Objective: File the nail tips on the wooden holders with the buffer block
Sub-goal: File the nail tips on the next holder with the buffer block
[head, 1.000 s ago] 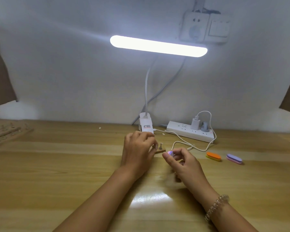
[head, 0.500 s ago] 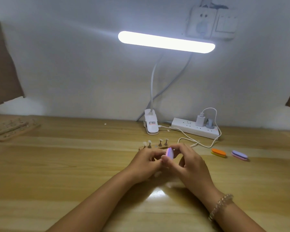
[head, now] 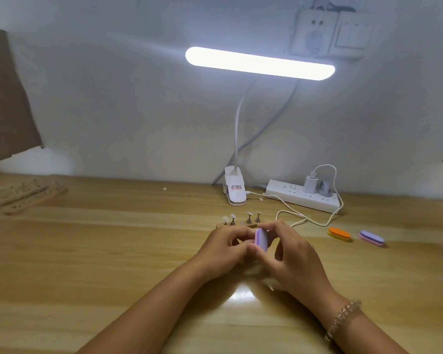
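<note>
The right hand [head: 292,254] pinches a rounded lilac buffer block [head: 261,240] upright between thumb and fingertips. The left hand [head: 224,247] curls beside it; its hold is hidden. Just behind lies the wooden holder [head: 252,226] with pale nail tips [head: 232,216]. Glossy wood-grain table [head: 87,251], white wall [head: 113,98].

The only print in view is a small label [head: 236,187] on the white clip base [head: 234,198] of the lamp [head: 260,63]. It has a dark line of characters with a red line beneath, both too small and blurred to read. No other lettering can be made out.
</note>
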